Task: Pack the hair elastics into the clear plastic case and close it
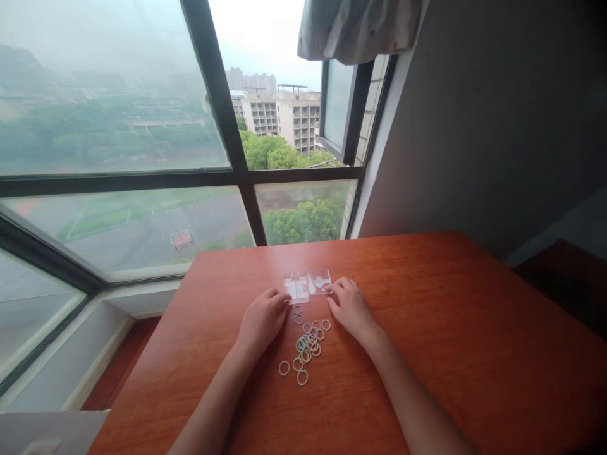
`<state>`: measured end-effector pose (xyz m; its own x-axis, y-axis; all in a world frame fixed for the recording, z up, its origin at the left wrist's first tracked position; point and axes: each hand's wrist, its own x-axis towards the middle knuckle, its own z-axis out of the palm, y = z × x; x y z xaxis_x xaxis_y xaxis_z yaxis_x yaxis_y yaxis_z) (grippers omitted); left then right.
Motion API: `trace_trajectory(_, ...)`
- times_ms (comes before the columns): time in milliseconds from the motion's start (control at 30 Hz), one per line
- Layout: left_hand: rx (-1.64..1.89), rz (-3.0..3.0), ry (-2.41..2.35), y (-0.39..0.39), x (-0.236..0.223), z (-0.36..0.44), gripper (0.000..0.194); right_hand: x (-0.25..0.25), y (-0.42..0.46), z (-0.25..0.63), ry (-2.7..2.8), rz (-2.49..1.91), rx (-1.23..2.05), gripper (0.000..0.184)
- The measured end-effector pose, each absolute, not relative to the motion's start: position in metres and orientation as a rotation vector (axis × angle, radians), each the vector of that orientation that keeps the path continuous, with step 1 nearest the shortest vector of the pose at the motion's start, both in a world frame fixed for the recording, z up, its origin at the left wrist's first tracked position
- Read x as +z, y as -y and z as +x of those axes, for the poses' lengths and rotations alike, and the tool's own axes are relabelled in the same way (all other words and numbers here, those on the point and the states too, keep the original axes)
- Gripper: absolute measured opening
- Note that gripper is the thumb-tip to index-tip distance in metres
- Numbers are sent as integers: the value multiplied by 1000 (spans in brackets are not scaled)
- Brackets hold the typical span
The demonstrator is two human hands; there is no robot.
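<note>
A small clear plastic box [297, 287] lies opened flat on the reddish wooden table [450, 354], its lid [319, 281] beside it on the right. My left hand [262, 319] rests palm down, fingertips touching the box's left half, fingers loosely curled. On the other side, my right hand [349, 306] lies with its fingertips at the lid's near right corner. Neither hand grips anything that shows. Several small pale rubber bands [307, 344] in white, green and yellow are scattered on the table between my hands and just nearer to me.
A large window [142, 158] with dark frames stands beyond the table's far and left edges. A grey wall [497, 126] rises at the right, with a curtain [355, 25] bunched above. A dark second surface [564, 278] sits at far right.
</note>
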<state>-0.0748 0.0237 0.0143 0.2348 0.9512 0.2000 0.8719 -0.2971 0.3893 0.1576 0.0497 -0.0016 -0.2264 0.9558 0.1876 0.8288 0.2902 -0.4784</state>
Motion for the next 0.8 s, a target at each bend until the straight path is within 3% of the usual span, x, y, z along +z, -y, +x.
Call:
trace_trajectory(367,614,2266,-1785,-14,28,-79,23,7,-53,169,2135,-1465,450,13)
trace_trajectory(600,299,2365,-1551,-3,33,-67,25,26,-35,163,2290,-1450,809,16)
trace_trajectory(800,198,2350,-1474,4,38,-60,21,34,-21,151,2431,-1456,850,11)
